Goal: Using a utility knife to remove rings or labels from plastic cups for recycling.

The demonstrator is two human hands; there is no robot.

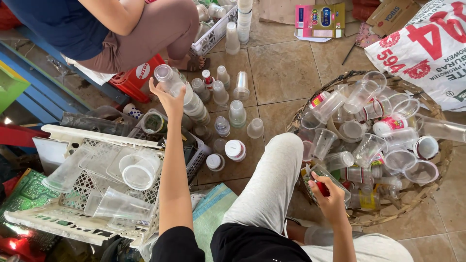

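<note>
— What have your fingers got right now?

— Your left hand point(167, 99) is stretched out ahead, its fingers wrapped around a stack of clear plastic cups point(182, 92) lying tilted above the tiled floor point(276, 68). Your right hand point(330, 196) sits low by your knee, fingers closed on a single clear cup point(324, 178) with something red showing at your palm.

— And just around them?

— That right hand is at the near edge of the woven basket point(439, 167), which is heaped with loose clear cups, some with red and white lids. Beyond your left hand, short stacks of cups point(228, 104) stand upside down on the floor. Under your left forearm is a white plastic crate point(77, 221) with a few cups lying in it.

— Anyone else close?

— Another person point(121, 29) sits just past the cup stack, beside a red crate point(138, 77); a printed white sack point(427, 43) lies beyond the basket.
</note>
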